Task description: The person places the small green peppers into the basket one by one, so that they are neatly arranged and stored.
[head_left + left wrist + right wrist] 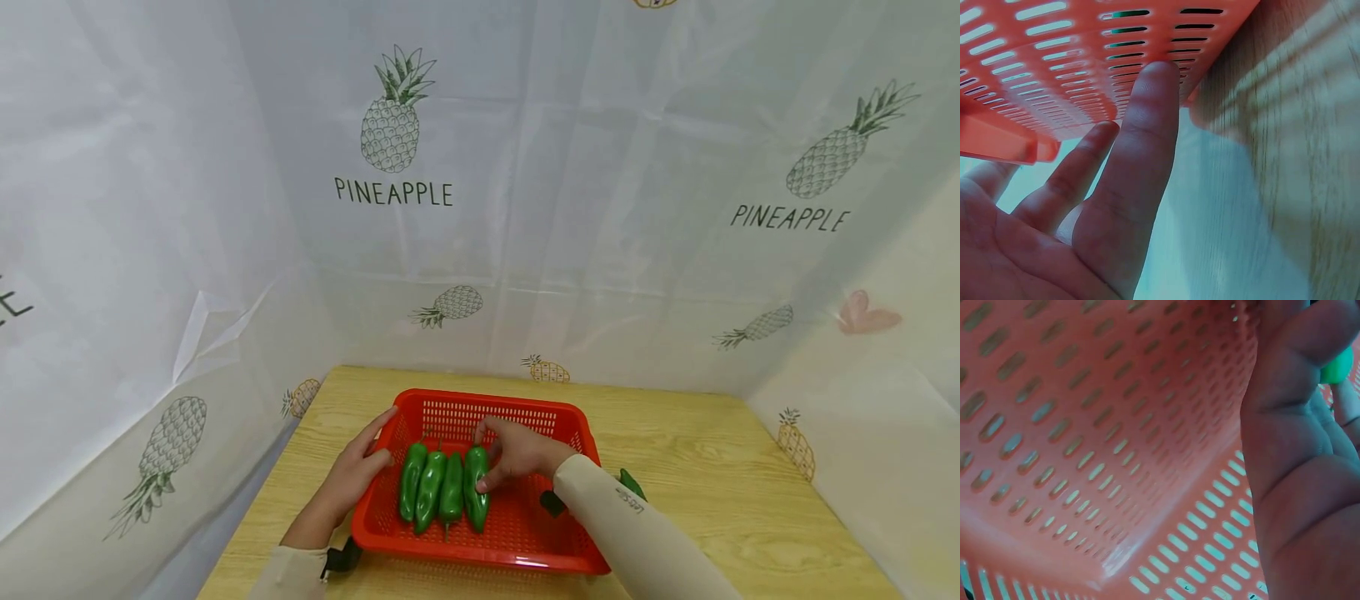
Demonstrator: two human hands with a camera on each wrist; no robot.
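A red plastic basket (480, 554) with slotted walls stands on the table, and several long green peppers lie side by side in its left half. The left hand (352, 475) holds the basket's left side, thumb over the rim; in the left wrist view its fingers (1154, 119) lie along the outer wall. Reaching inside, the right hand (521, 450) pinches the rightmost green pepper (476, 487) between thumb and fingers, near its upper part. In the right wrist view this hand (1304, 462) hides most of the pepper.
Right of the basket, another green pepper (632, 482) shows partly behind the right sleeve (637, 517). The wooden table (675, 433) is bounded at back and sides by pale sheets (562, 250) printed with pineapples.
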